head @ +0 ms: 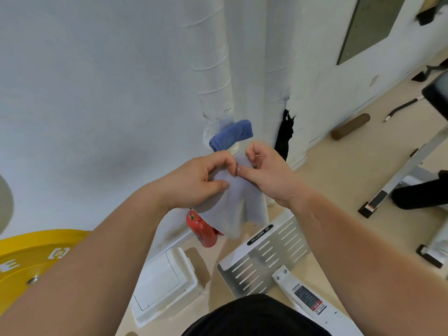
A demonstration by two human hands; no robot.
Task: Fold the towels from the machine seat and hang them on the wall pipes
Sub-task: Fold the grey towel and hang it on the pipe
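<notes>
Counting through the head camera feed, I make out two towels. One is a pale grey towel [232, 204], held up in the air in front of the pipes and drooping down between my view of the two forearms. The other is a blue towel [230, 135], bunched over a fitting low on the left pipe [213, 69], just beyond the hands.

Two hands are on the grey one. The left hand [194, 180] grasps its upper left part, fingers curled over and thumb pressed onto the cloth. The right hand [269, 175] pinches the top edge between thumb and curled fingers. Their fingertips nearly meet.

Two white wrapped pipes run up the wall [97, 93] side by side, the second being the right pipe [278, 57]. One black strap-like item [283, 134] hangs just beside it.

Lower down I count one red bottle-shaped object [202, 229], partly hidden by the grey towel, one white lidded box [164, 282], one slotted metal plate [266, 258] and one yellow weight plate [29, 263] at the left edge. To the right, one brown roller [350, 126] lies at the foot of the wall, near a white machine frame [407, 170].

The floor [339, 166] is beige and smooth, the wall plain white, with one grey panel [371, 27] set in it at the upper right.
</notes>
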